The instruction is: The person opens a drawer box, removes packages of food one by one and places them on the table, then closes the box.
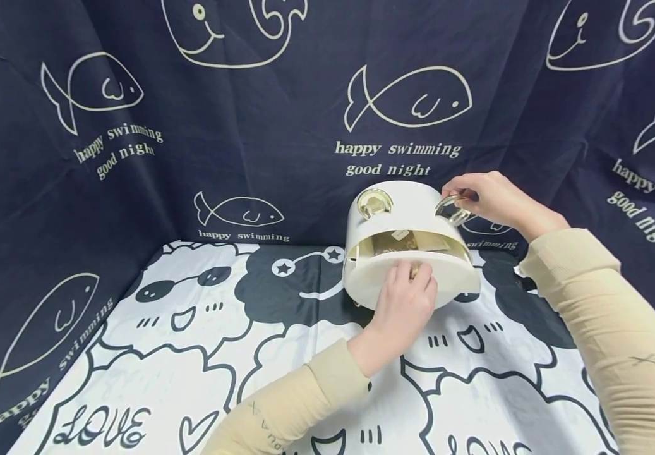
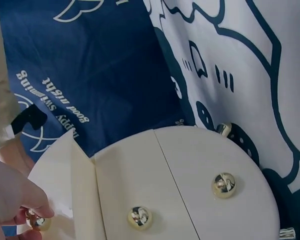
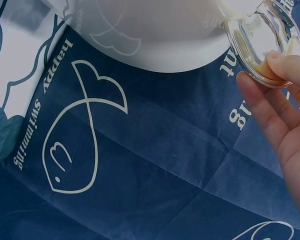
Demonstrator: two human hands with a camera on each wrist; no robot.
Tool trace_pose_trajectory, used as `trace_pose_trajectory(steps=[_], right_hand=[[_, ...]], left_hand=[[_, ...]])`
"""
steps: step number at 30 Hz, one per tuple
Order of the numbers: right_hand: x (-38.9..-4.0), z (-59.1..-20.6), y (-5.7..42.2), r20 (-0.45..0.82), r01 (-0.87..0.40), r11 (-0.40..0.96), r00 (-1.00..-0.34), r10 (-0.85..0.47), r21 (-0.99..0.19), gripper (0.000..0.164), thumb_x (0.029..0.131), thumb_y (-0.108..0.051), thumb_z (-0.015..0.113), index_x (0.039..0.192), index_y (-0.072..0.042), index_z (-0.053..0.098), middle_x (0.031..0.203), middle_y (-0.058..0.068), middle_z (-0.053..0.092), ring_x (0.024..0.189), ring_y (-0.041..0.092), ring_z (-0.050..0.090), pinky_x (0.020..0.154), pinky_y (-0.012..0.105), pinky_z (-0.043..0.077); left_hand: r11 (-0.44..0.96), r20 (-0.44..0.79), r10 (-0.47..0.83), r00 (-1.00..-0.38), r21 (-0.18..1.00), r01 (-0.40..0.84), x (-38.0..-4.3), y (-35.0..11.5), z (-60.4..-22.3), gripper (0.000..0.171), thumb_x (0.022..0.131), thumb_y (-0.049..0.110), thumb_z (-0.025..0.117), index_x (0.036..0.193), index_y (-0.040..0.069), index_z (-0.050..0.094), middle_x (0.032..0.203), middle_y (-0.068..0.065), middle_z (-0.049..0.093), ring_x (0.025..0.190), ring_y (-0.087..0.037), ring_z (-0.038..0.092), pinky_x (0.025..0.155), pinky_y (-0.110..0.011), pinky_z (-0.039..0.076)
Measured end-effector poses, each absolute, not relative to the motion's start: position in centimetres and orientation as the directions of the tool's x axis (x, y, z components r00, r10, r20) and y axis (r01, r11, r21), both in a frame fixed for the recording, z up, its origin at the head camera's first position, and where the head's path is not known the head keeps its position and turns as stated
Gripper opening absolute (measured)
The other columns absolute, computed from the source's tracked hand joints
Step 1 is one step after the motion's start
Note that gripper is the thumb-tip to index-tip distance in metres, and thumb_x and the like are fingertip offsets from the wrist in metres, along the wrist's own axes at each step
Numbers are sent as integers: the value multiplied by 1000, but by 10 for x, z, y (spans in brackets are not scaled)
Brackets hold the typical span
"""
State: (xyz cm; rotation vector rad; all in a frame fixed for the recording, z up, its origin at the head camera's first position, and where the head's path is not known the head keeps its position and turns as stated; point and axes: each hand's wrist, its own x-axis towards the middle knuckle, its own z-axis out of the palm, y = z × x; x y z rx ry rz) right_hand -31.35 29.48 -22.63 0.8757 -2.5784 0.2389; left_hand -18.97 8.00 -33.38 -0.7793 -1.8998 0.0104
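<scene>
A white rounded jewellery box (image 1: 401, 191) with gold round ears stands near the back of the cloth. Its upper drawer (image 1: 384, 273) is pulled partly out, and a brown item with a white label (image 1: 393, 241) shows inside. With its fingertips my left hand (image 1: 403, 303) pinches the drawer's gold knob (image 2: 37, 220). Two other gold knobs sit on the lower drawer fronts, one of them the middle knob (image 2: 140, 218). My right hand (image 1: 489, 194) holds the right gold ear (image 3: 265, 42) between thumb and fingers. The left gold ear (image 1: 375, 203) is untouched.
A white cloth with a black cartoon sheep print (image 1: 191, 379) covers the table. Behind and at both sides hangs a dark blue curtain (image 1: 287, 133) with fish drawings, close behind the box.
</scene>
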Motion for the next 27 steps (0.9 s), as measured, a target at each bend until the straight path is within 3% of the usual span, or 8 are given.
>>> trace_pose_trajectory(steps=[8,15,27], right_hand=[[-314,-225,295,398,-604,794,-748,-531,-75,33,73,12,67,97,-12,69,88,7,68,78,26,64,72,44,52],[-318,-222,296,389,-624,780,-733,-557,-58,31,72,11,68,94,-10,69,86,3,70,77,23,66,72,41,53],[-319,-224,299,414,-630,772,-728,-546,-89,29,71,8,73,95,-9,71,89,2,71,81,24,67,74,38,54]], left_hand=[[791,812,528,-247,-364,492,-180,79,-336,31,88,7,38,79,16,66,91,2,57,76,-16,48,61,-24,35],[780,799,551,-241,-391,489,-171,77,-335,30,89,10,39,83,17,67,89,4,56,77,-15,48,62,-24,35],[759,816,550,-179,-398,516,-156,73,-332,23,85,12,47,81,18,69,86,5,56,77,-14,50,65,-25,37]])
